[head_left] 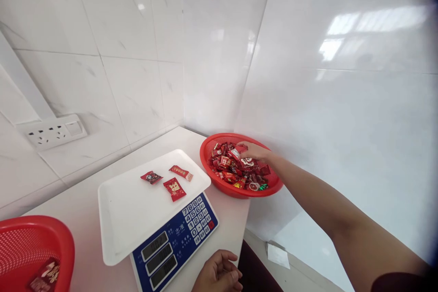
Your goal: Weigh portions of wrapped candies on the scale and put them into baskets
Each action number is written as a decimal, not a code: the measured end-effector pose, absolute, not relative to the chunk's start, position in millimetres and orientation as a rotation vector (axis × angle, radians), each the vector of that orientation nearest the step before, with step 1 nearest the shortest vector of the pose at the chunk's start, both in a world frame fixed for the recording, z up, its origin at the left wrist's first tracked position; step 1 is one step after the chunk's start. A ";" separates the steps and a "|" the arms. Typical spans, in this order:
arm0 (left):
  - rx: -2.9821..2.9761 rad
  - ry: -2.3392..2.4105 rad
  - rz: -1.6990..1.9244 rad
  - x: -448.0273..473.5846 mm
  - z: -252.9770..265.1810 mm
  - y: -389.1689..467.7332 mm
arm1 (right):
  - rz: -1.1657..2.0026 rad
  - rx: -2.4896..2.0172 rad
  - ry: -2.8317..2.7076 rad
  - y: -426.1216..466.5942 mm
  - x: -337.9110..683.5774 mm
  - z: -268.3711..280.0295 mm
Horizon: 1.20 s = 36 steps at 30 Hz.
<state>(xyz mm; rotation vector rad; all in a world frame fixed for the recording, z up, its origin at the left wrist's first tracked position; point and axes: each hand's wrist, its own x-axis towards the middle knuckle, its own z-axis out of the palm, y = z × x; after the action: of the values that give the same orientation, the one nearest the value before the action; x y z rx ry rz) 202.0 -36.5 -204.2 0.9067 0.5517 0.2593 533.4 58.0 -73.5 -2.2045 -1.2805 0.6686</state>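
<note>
My right hand (253, 150) reaches into a red plastic basket (205, 148) at the table's corner. Its thumb and fingers close around a red-wrapped candy (241, 148) at the top of the heap. Many wrapped candies (226, 161), mostly red, fill this basket. My left hand (219, 273) hovers by the table's front edge, fingers loosely curled and apart, holding nothing that I can see. Close to it is a blue and white digital scale (180, 232). Three red-wrapped candies (174, 189) lie apart on its white pan (130, 210).
A second red basket (65, 237), cut off at lower left, has a few dark red packets (46, 276) in it. Tiled walls meet behind the white table (85, 196). A socket strip (53, 132) is fixed to the left wall. Some white paper (278, 255) lies below, right of the table.
</note>
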 end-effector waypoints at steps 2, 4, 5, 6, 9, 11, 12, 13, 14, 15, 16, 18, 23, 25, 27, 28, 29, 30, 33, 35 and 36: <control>0.907 0.543 0.267 202.1 -205.8 -36.4 | 0.627 -2.187 -1.338 64.1 528.7 -71.0; 0.901 0.536 0.267 202.1 -206.9 -36.1 | 0.578 -2.173 -1.392 68.8 523.9 -69.1; 0.898 0.534 0.266 202.1 -207.3 -36.0 | 0.552 -2.167 -1.417 70.6 521.5 -68.2; 0.893 0.532 0.263 201.9 -207.6 -35.9 | 0.527 -2.158 -1.441 71.9 518.9 -67.3; 0.882 0.532 0.261 201.4 -207.7 -35.9 | 0.495 -2.114 -1.529 72.8 509.6 -63.5; 0.881 0.539 0.262 201.2 -207.0 -36.1 | 0.525 -2.073 -1.593 71.4 501.6 -59.4; 0.885 0.544 0.260 201.1 -206.4 -36.1 | 0.547 -2.053 -1.620 70.4 497.1 -56.9; 0.891 0.551 0.256 201.0 -205.8 -36.1 | 0.568 -2.036 -1.641 69.2 492.7 -54.2; 0.897 0.557 0.251 201.0 -205.0 -36.0 | 0.584 -2.021 -1.655 68.0 488.3 -51.5; 0.902 0.559 0.247 200.9 -204.4 -35.8 | 0.597 -2.011 -1.664 66.9 484.2 -49.0; 0.904 0.559 0.245 200.9 -203.8 -35.7 | 0.609 -2.005 -1.667 65.9 480.6 -46.7; 0.904 0.558 0.244 200.9 -203.1 -35.5 | 0.630 -1.998 -1.664 64.7 475.4 -43.3; 0.912 0.560 0.250 201.0 -203.3 -36.1 | 0.649 -1.984 -1.645 64.8 472.9 -42.1; 0.910 0.555 0.255 201.1 -203.6 -36.4 | 0.650 -1.982 -1.618 64.9 474.5 -43.5; 0.907 0.553 0.257 201.2 -203.8 -36.6 | 0.666 -1.971 -1.584 64.8 476.7 -45.6; 0.906 0.552 0.258 201.2 -203.8 -36.6 | 0.680 -1.961 -1.565 64.6 477.9 -46.7; 0.907 0.553 0.258 201.3 -203.7 -36.5 | 0.695 -1.948 -1.548 64.4 479.2 -47.9; 0.908 0.555 0.257 201.3 -203.5 -36.5 | 0.708 -1.933 -1.530 64.1 480.6 -49.1; 0.914 0.561 0.249 201.0 -202.5 -36.1 | 0.717 -1.904 -1.478 63.3 486.3 -52.4; 0.918 0.566 0.243 200.7 -201.6 -35.9 | 0.695 -1.912 -1.444 62.7 492.3 -54.7; 0.920 0.568 0.241 200.6 -201.1 -35.9 | 0.677 -1.926 -1.428 62.3 496.2 -55.9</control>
<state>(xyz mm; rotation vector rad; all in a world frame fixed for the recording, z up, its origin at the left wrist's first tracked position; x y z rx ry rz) 200.6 -35.9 -201.1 0.9198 0.5675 0.2414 496.2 62.3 -55.9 -1.9260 -1.4275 0.6766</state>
